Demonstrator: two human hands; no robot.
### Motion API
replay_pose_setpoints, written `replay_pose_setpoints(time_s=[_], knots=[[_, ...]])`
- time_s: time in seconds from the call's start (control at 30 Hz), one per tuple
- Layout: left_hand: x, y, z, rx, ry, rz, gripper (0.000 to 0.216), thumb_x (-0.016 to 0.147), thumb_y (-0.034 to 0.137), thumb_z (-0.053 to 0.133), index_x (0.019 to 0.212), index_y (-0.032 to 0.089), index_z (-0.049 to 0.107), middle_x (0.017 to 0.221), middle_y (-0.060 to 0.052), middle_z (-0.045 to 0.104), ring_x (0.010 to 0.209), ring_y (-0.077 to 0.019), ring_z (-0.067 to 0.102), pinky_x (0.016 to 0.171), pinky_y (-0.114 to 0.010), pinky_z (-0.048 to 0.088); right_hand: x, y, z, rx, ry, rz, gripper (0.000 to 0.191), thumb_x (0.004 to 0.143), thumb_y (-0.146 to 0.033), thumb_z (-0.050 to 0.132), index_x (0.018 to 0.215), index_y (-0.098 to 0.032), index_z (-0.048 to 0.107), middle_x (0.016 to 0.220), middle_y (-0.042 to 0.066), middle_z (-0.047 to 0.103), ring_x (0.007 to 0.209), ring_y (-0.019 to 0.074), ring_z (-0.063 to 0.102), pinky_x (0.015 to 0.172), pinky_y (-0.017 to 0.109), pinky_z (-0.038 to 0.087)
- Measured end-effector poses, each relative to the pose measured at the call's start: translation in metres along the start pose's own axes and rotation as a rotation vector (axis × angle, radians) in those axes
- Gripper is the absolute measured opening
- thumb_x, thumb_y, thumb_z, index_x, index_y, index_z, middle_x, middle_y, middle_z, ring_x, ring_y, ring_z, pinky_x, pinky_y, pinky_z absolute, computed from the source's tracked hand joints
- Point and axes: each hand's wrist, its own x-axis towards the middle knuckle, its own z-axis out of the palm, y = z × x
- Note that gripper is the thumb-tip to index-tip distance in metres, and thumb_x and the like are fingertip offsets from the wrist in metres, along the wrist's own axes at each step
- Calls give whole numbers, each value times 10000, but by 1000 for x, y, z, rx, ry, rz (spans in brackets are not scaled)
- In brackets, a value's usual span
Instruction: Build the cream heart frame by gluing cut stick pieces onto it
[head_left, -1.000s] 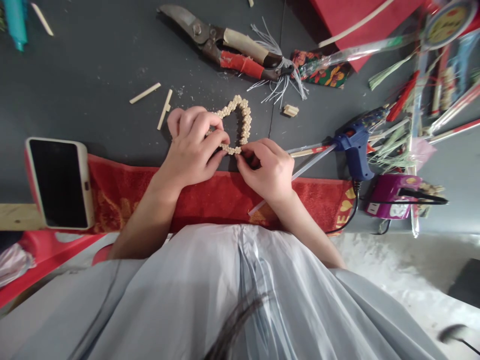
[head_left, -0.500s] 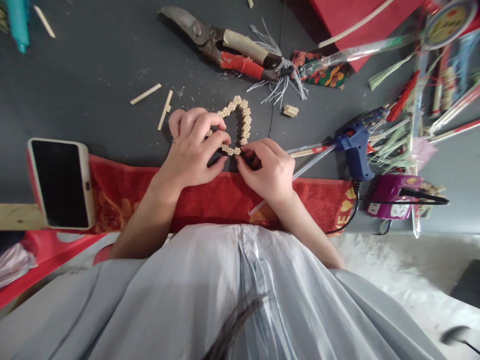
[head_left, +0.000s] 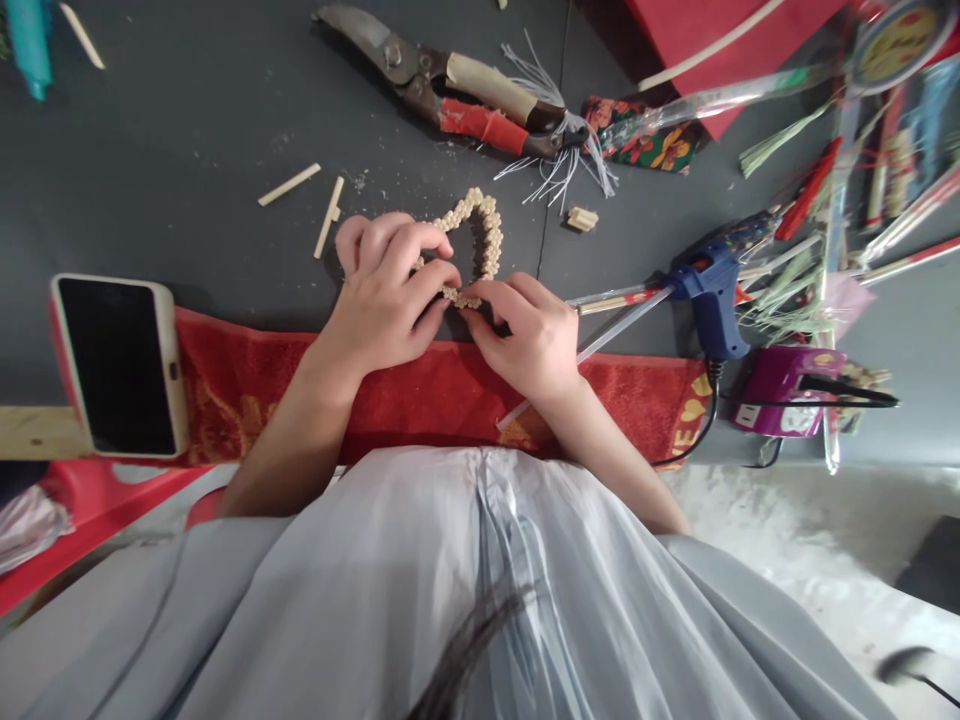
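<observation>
A pale, knobbly heart-like ring (head_left: 491, 235), made of small light pieces, lies at the front of the grey table. My left hand (head_left: 390, 290) covers its left side and pinches its lower edge between thumb and index finger. From the other side, my right hand (head_left: 529, 325) grips the same lower edge with thumb and fingertips, close to the left fingertips. Part of the ring's left side is hidden under my left fingers. Below both hands runs a red towel (head_left: 420, 400) along the table's edge.
Pruning shears (head_left: 480, 110) lie beyond the ring. A blue glue gun (head_left: 709, 295) rests at right, beside a purple power adapter (head_left: 787, 390) with a black cord. A phone (head_left: 116, 365) lies at left. Short pale sticks (head_left: 289, 185) and a small stick bundle (head_left: 582, 219) are scattered about.
My right hand has shifted slightly left along the ring's lower edge, toward my left fingertips. My left hand keeps its hold almost unmoved.
</observation>
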Motion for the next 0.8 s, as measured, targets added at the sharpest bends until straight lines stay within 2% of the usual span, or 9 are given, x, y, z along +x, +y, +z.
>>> replay_pose_setpoints(time_s=[0.27, 0.8], knots=[[0, -1, 1, 6, 11, 12, 207, 962, 338, 481, 1091, 319, 641, 1330, -67, 600, 1329, -364, 467, 1113, -671, 310, 1, 2, -2, 13, 20, -44, 128, 949, -227, 571, 939, -223, 698, 739, -8, 560, 625, 126, 506, 596, 254, 389], [0, 0, -2, 5, -9, 11, 199, 960, 338, 478, 1087, 320, 630, 1323, -67, 604, 1327, -360, 471, 1098, -666, 328, 2, 6, -5, 120, -14, -5, 135, 928, -201, 573, 957, -231, 702, 766, -7, 590, 662, 131, 541, 636, 249, 432]])
